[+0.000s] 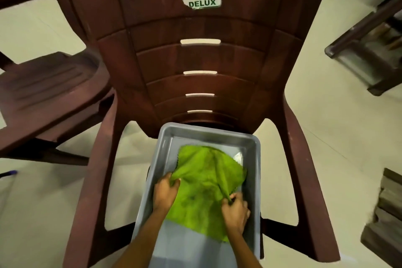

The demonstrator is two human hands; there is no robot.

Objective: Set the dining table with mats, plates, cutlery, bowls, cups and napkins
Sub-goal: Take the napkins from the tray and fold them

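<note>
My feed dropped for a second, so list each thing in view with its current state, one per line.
Green cloth: crumpled, lying in the tub, pinched at two spots.
Grey tub: open-topped, resting on the chair seat.
Brown chair: upright.
Left hand: pinching cloth.
Right hand: pinching cloth.

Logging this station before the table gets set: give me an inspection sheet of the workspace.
Surface: grey tub on the seat of a maroon plastic chair; no dining table in view.
Job's things: green cloth bunched in the tub.
Clutter: nothing seen.
Grippers: left hand and right hand each pinch the cloth.
Cables: nothing seen.
Surroundings: second chair at left, pale tiled floor, dark furniture at right.
</note>
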